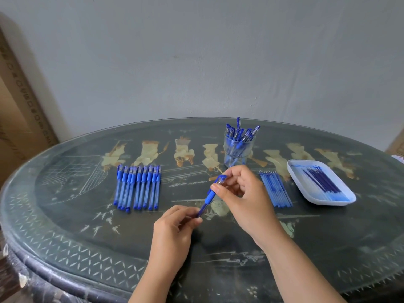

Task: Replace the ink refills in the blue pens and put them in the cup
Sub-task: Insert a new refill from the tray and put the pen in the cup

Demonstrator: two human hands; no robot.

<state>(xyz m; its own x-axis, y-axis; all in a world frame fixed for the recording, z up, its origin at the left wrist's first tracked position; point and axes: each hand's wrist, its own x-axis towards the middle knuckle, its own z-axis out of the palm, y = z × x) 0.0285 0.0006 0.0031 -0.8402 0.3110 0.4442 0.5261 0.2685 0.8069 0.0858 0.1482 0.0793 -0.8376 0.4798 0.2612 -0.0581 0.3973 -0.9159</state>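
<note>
A blue pen (209, 197) slants above the middle of the table, held at both ends. My right hand (242, 197) pinches its capped upper end, thumb on the blue grip. My left hand (175, 226) pinches its lower end between fingertips. A row of several blue pens (137, 186) lies to the left. A clear cup (238, 149) with several blue pens stands behind my hands. Several blue refills (276, 189) lie in a bunch to the right. A white tray (306, 194) at the far right holds several darker refills.
The dark oval table (87, 248) has a glass top with pale inlaid figures; its curved edge runs along the left and front. A grey wall stands close behind it, and a carved frame (19, 95) leans at the far left.
</note>
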